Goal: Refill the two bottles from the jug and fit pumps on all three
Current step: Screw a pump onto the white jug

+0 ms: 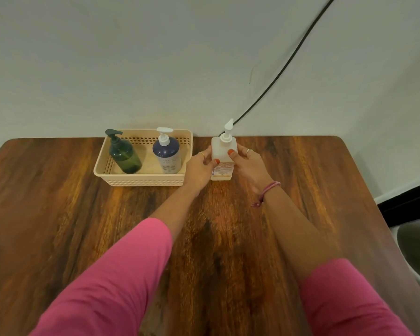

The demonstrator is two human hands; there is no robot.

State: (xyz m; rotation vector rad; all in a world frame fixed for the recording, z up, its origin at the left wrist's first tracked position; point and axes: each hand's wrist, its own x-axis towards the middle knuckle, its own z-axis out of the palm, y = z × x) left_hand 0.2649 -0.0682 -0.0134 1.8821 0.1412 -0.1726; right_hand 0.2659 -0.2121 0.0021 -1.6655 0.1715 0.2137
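Currently, the white square jug (222, 158) stands upright on the wooden table (58, 202), just beside the right wall of the beige basket (141, 181) and near the table's far edge. A white pump (227, 134) is fitted on its neck, nozzle pointing up and away toward the wall.

Left hand (200, 169): fingers curled round the jug's left side, thumb across its front face; it grips the jug. Right hand (249, 166): fingers wrapped round the jug's right side, thumb pressed on the front near the shoulder; it also grips the jug. Each hand wears a ring, and a pink cord bracelet (268, 191) sits on the right wrist. Both forearms emerge from pink sleeves (112, 275).

Inside the basket:
- the dark green bottle (124, 154) stands at the left, with a dark pump on top
- the navy bottle (167, 154) stands at the right, with a white pump head on top

The two bottles stand apart from each other. A black cable (289, 61) runs along the wall down behind the jug. A pale bin (417, 251) stands off the table's right edge
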